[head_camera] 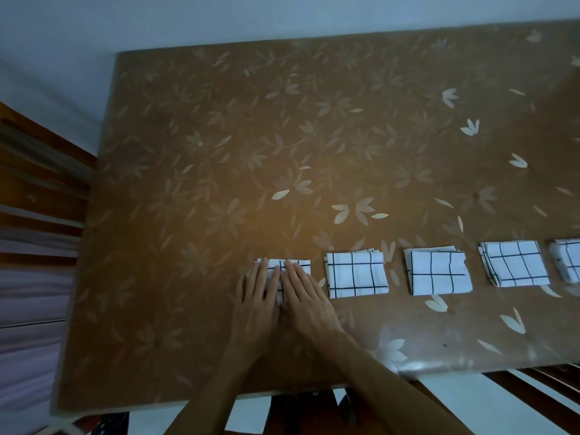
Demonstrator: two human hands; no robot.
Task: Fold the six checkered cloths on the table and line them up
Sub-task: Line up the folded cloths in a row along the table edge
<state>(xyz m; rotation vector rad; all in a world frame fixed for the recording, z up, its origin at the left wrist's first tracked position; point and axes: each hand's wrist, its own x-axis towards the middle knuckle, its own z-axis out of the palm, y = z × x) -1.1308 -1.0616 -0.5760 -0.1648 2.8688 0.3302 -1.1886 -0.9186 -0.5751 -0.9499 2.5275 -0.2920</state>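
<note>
Several folded white cloths with black check lines lie in a row near the table's front edge. The leftmost cloth (299, 264) is mostly hidden under both hands. My left hand (260, 296) and my right hand (306, 298) press flat on it side by side, fingers straight. To the right lie a second cloth (356, 274), a third cloth (437, 273) and a fourth cloth (514, 263). A fifth cloth (568, 260) is cut off by the right edge of the view.
The table (282, 136) wears a brown floral cover under clear plastic. A wooden slatted chair back (37, 183) stands at the left. Dark wooden slats (533, 394) show below the front edge. A pale wall runs behind the table.
</note>
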